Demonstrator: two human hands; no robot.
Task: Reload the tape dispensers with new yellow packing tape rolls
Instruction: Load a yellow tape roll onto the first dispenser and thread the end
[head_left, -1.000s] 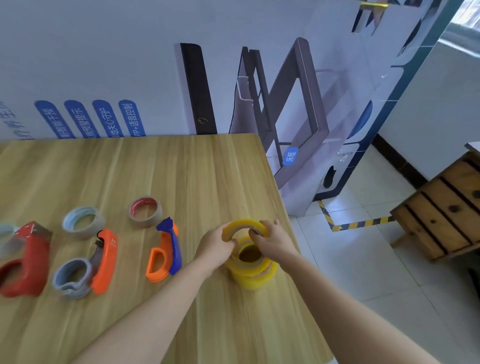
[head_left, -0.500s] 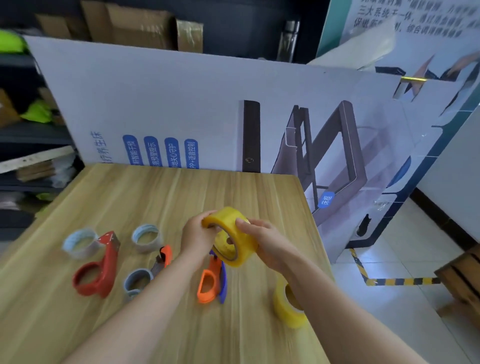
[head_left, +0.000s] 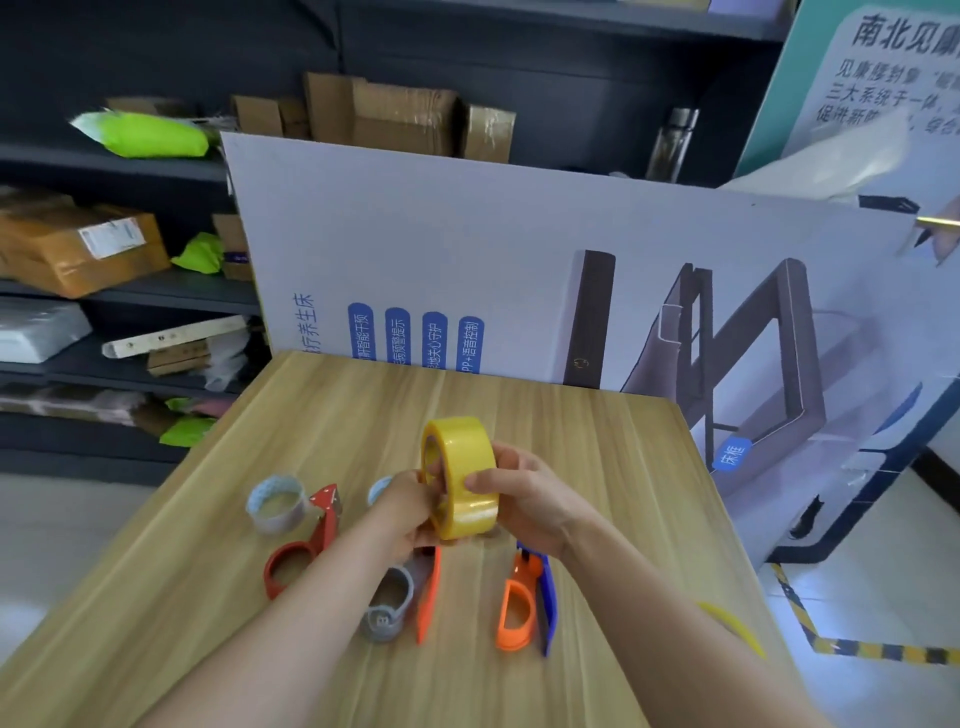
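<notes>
Both left hand (head_left: 410, 512) and right hand (head_left: 524, 499) fingers grasp the yellow tape roll (head_left: 465, 478), half-hiding a pale core (head_left: 379, 487).

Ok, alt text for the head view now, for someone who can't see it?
The left hand and right hand hold a yellow tape roll on edge above the wooden table. On it lie a red dispenser, an orange dispenser with a grey core, and an orange-and-blue dispenser.

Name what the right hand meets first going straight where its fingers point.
The right hand grips the yellow tape roll; going on leftward, it would likely meet the left hand holding the roll's other side.
</notes>
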